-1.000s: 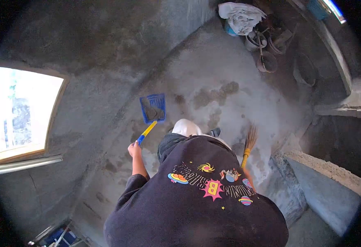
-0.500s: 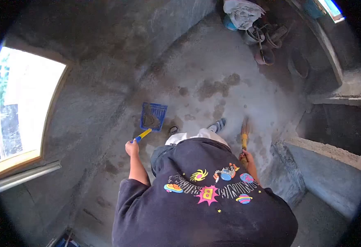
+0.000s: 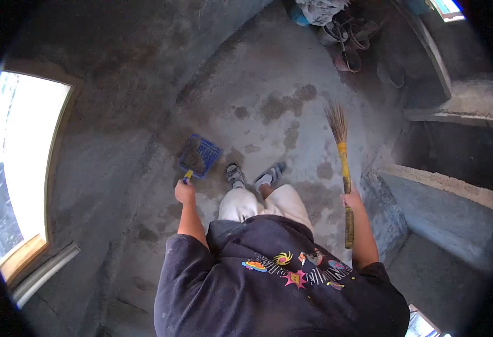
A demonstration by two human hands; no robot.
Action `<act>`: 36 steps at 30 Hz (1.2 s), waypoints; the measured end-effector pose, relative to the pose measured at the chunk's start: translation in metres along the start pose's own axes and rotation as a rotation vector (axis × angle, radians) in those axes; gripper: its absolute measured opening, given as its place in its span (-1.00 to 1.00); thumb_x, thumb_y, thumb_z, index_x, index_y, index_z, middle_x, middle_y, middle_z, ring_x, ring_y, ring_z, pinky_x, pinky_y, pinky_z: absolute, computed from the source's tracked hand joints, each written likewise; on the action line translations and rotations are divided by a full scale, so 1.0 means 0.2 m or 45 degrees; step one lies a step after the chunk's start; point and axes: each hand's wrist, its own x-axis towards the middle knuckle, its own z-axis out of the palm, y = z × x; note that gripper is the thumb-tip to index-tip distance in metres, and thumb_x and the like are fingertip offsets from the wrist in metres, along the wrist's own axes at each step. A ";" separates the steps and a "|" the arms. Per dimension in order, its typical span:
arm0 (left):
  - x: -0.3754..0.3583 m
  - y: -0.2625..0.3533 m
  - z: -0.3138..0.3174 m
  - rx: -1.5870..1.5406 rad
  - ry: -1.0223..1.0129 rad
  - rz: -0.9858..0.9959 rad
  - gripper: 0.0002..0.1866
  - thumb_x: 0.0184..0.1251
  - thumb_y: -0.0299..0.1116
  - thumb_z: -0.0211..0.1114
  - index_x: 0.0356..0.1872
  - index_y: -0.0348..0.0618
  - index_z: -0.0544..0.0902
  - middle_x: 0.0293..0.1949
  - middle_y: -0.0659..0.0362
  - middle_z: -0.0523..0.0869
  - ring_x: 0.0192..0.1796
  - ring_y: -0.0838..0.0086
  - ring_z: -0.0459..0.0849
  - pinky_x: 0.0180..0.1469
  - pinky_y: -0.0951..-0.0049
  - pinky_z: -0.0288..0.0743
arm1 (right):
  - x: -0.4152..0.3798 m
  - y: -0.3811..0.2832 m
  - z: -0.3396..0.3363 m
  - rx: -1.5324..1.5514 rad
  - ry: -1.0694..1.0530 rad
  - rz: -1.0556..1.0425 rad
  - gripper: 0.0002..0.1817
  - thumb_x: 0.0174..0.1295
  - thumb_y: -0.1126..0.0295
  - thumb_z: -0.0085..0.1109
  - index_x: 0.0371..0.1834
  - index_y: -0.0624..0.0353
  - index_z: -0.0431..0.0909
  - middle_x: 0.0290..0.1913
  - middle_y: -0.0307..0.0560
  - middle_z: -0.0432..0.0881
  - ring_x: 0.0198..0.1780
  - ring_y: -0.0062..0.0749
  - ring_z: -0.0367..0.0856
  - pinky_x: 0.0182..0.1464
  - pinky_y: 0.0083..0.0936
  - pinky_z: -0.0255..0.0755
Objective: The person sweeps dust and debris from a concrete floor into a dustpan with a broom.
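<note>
My left hand (image 3: 184, 192) is closed around the yellow and blue handle of a blue dustpan (image 3: 208, 153). Grey-brown dirt (image 3: 193, 157) lies in the pan, mostly toward its left side. On the other side, my right hand (image 3: 352, 198) grips a broom (image 3: 343, 157) by its long handle. Its bristles fan out forward, away from my body, and the dark handle end reaches back beside my forearm. Both feet, in grey sandals (image 3: 271, 173), stand on the floor between the two tools.
Damp dark patches (image 3: 288, 104) mark the concrete floor (image 3: 229, 73). Buckets (image 3: 347, 60) and a pale sack (image 3: 320, 10) are piled at the far right. A bright window opening (image 3: 24, 163) is on the left, and a low concrete ledge (image 3: 437, 182) on the right.
The broom has swung up and forward, its bristles now farther from me and no longer blurred. The dustpan has turned slightly and shifted left. My feet and legs show more fully.
</note>
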 end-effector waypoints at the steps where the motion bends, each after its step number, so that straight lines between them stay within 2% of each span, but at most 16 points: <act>1: 0.02 0.01 0.04 -0.006 0.000 -0.014 -0.71 0.13 -0.12 0.28 -0.41 -0.17 0.62 -0.41 -0.02 0.69 -0.30 0.02 0.66 -0.27 0.09 0.50 | 0.07 -0.04 0.02 -0.013 -0.002 -0.008 -0.04 -0.01 0.70 0.14 0.46 -0.02 -0.15 -0.65 -0.16 0.44 -0.72 -0.43 0.41 -0.69 -0.44 0.33; 5: 0.05 0.18 0.27 0.049 -0.030 -0.024 -0.73 0.14 -0.13 0.26 -0.43 -0.15 0.60 -0.43 -0.01 0.68 -0.31 0.04 0.66 -0.29 0.08 0.50 | 0.38 -0.29 0.14 -0.347 -0.076 -0.152 -0.02 -0.10 0.56 0.27 0.44 0.05 -0.06 -0.54 -0.09 0.53 -0.64 -0.42 0.49 -0.62 -0.44 0.37; 7: 0.13 0.21 0.41 0.099 -0.077 -0.067 -0.73 0.14 -0.14 0.26 -0.42 -0.15 0.60 -0.44 -0.01 0.68 -0.31 0.05 0.66 -0.29 0.08 0.50 | 0.65 -0.20 0.46 -0.295 -0.126 -0.126 -0.02 -0.15 0.49 0.27 0.43 0.10 -0.03 -0.45 0.05 0.59 -0.57 -0.28 0.56 -0.53 -0.36 0.45; 8: 0.18 0.22 0.49 0.111 -0.087 -0.076 -0.74 0.14 -0.15 0.24 -0.40 -0.16 0.59 -0.41 -0.02 0.68 -0.30 0.04 0.66 -0.27 0.08 0.50 | 0.66 -0.27 0.60 -0.508 -0.237 -0.086 -0.06 -0.14 0.51 0.15 0.44 0.09 -0.03 -0.31 0.15 0.61 -0.40 -0.11 0.60 -0.35 -0.29 0.47; 9: 0.24 0.22 0.57 0.123 -0.097 -0.085 -0.74 0.14 -0.16 0.23 -0.37 -0.16 0.59 -0.39 -0.03 0.68 -0.29 0.03 0.66 -0.25 0.07 0.50 | 0.64 -0.35 0.75 -0.721 -0.349 -0.047 -0.09 -0.13 0.54 0.04 0.45 0.09 -0.02 -0.17 0.26 0.63 -0.22 0.06 0.64 -0.17 -0.22 0.50; 11: 0.31 0.26 0.62 0.159 -0.092 -0.070 -0.75 0.14 -0.17 0.24 -0.37 -0.17 0.59 -0.42 -0.02 0.68 -0.30 0.04 0.66 -0.26 0.08 0.50 | 0.55 -0.22 1.04 -0.810 -0.429 -0.231 -0.05 -0.13 0.53 0.05 0.46 0.03 -0.08 -0.08 0.28 0.59 -0.09 0.16 0.59 -0.05 -0.16 0.45; 13: 0.34 0.24 0.65 0.201 -0.090 -0.056 -0.76 0.15 -0.19 0.25 -0.36 -0.17 0.58 -0.45 -0.01 0.68 -0.32 0.05 0.66 -0.27 0.09 0.51 | 0.36 -0.12 1.23 -0.832 -0.566 -0.477 0.00 -0.12 0.51 0.09 0.48 0.02 -0.18 -0.26 0.35 0.61 -0.23 0.10 0.63 -0.15 -0.15 0.48; 15: 0.37 0.18 0.67 0.183 -0.088 -0.087 -0.76 0.12 -0.19 0.28 -0.39 -0.17 0.60 -0.45 -0.02 0.68 -0.32 0.04 0.66 -0.26 0.10 0.50 | 0.10 -0.29 1.28 -0.969 -0.773 -0.476 -0.02 -0.09 0.50 0.08 0.48 -0.02 -0.19 -0.20 0.42 0.58 -0.10 0.20 0.57 -0.02 -0.10 0.40; 19: 0.43 0.05 0.57 0.149 -0.055 -0.030 -0.75 0.08 -0.18 0.32 -0.45 -0.18 0.61 -0.44 -0.01 0.68 -0.31 0.04 0.66 -0.25 0.11 0.51 | -0.10 -0.39 1.31 -1.008 -1.030 -0.442 -0.03 -0.07 0.51 0.06 0.49 -0.08 -0.18 -0.19 0.42 0.57 -0.10 0.24 0.56 -0.04 -0.09 0.41; 22: 0.37 -0.15 0.47 0.140 -0.076 -0.149 -0.74 0.04 -0.18 0.35 -0.44 -0.18 0.66 -0.41 -0.02 0.69 -0.29 0.05 0.67 -0.24 0.13 0.51 | -0.18 -0.44 1.24 -1.005 -1.000 -0.397 -0.03 -0.05 0.51 0.07 0.49 -0.10 -0.18 -0.12 0.42 0.56 -0.03 0.23 0.55 -0.01 -0.13 0.41; 24: 0.33 -0.23 0.39 0.084 -0.097 -0.248 -0.68 0.01 -0.12 0.36 -0.28 -0.11 0.72 -0.36 -0.07 0.70 -0.24 0.06 0.67 -0.19 0.14 0.52 | -0.11 -0.46 1.19 -0.932 -0.766 -0.505 -0.02 -0.05 0.52 0.11 0.49 -0.13 -0.18 -0.06 0.41 0.54 0.02 0.21 0.53 0.04 -0.15 0.40; 26: 0.28 -0.26 0.34 0.044 -0.060 -0.305 -0.67 0.01 -0.12 0.36 -0.27 -0.13 0.71 -0.35 -0.07 0.70 -0.23 0.06 0.67 -0.18 0.14 0.52 | 0.03 -0.60 1.13 -0.890 -0.642 -0.432 -0.01 -0.05 0.53 0.13 0.48 -0.12 -0.17 -0.03 0.41 0.52 0.06 0.19 0.51 0.09 -0.17 0.39; 28: 0.21 -0.29 0.33 0.003 -0.022 -0.361 -0.66 0.01 -0.12 0.37 -0.27 -0.15 0.71 -0.33 -0.07 0.70 -0.22 0.07 0.67 -0.18 0.14 0.52 | 0.27 -0.63 1.14 -0.887 -0.332 -0.671 0.04 -0.08 0.56 0.08 0.49 -0.24 -0.26 -0.20 0.32 0.60 -0.16 0.21 0.58 -0.10 -0.11 0.47; 30: 0.15 -0.33 0.35 0.058 0.100 -0.439 -0.74 0.05 -0.19 0.35 -0.33 -0.16 0.71 -0.39 -0.05 0.70 -0.27 0.07 0.68 -0.21 0.15 0.51 | 0.48 -0.85 1.16 -0.755 -0.406 -0.431 0.03 -0.09 0.55 0.07 0.49 -0.17 -0.24 -0.14 0.36 0.58 -0.10 0.23 0.56 -0.08 -0.13 0.46; 34: 0.28 -0.41 0.42 0.163 0.158 -0.427 -0.73 0.05 -0.17 0.36 -0.38 -0.19 0.69 -0.39 -0.04 0.70 -0.28 0.06 0.68 -0.20 0.16 0.51 | 0.96 -0.94 1.48 -0.745 -0.279 -0.549 -0.04 -0.11 0.57 0.07 0.46 0.06 -0.14 -0.07 0.42 0.54 -0.02 0.21 0.54 -0.02 -0.17 0.45; 36: 0.35 -0.47 0.48 0.172 0.173 -0.457 -0.70 0.04 -0.16 0.36 -0.41 -0.23 0.68 -0.39 -0.05 0.70 -0.27 0.04 0.67 -0.21 0.15 0.51 | 0.97 -0.80 1.65 -0.754 -0.225 -0.790 -0.16 -0.14 0.57 0.04 0.37 0.27 0.06 -0.10 0.41 0.55 -0.04 0.16 0.56 -0.03 -0.17 0.47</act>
